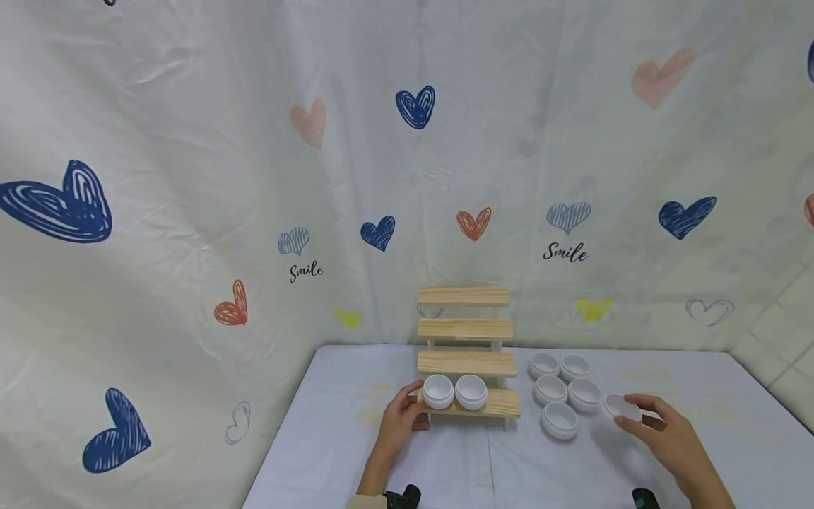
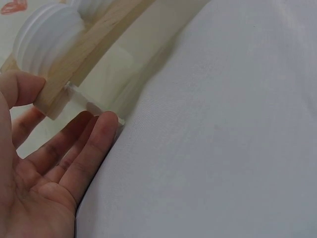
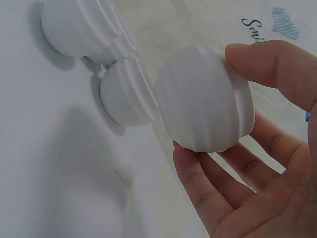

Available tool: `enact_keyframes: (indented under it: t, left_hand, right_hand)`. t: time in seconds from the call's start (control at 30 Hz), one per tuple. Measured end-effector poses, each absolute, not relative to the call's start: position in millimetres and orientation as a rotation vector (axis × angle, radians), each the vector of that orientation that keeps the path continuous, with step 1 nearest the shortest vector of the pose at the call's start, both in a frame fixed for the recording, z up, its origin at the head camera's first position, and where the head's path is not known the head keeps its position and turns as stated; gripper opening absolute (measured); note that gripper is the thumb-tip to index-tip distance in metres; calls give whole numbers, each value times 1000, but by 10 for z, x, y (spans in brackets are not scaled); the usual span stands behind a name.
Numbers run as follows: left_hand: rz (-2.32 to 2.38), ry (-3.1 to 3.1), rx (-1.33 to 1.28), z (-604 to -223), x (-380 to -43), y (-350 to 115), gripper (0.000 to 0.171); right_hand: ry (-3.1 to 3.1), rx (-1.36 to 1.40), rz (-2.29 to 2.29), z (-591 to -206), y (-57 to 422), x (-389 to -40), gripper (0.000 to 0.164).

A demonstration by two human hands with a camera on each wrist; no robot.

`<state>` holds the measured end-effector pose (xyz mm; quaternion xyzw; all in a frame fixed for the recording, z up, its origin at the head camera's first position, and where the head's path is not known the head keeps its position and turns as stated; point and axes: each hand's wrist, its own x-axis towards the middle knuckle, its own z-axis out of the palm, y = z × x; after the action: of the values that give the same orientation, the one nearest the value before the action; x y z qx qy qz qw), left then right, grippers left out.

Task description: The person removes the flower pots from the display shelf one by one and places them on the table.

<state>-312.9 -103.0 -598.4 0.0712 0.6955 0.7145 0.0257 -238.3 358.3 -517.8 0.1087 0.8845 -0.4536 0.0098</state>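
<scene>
My left hand (image 1: pixel 398 420) is at the left end of a small stepped rack (image 1: pixel 467 364) with wooden planks. In the left wrist view its thumb and a finger pinch the end of the lowest plank (image 2: pixel 74 69), other fingers beside the clear leg. Two white ribbed bowls (image 1: pixel 438 391) stand side by side on that plank. My right hand (image 1: pixel 668 438) holds another white ribbed bowl (image 3: pixel 205 99) between thumb and fingers, raised off the table. To its left, several similar white bowls (image 1: pixel 559 420) stand in a cluster on the table.
A white cloth (image 1: pixel 356 382) covers the table. Behind it hangs a pale curtain (image 1: pixel 381 170) printed with hearts and "Smile". The rack's upper planks (image 1: pixel 464 295) step up toward that curtain. White tiles (image 1: pixel 782 325) show at the far right.
</scene>
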Motion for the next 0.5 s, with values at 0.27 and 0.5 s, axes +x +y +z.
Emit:
enact_keyframes:
  t: [0.27,0.5]
  left_hand:
    - [2193,2168,231,-5994,-3124,-1028,46]
    - [2196,2164,238,-6005,-3141,-1030,46]
  right_hand:
    - [2726,331,-1392,-5313,3623,-2439,85]
    - [2693,268,-1381,-5423,3611,-2495,80]
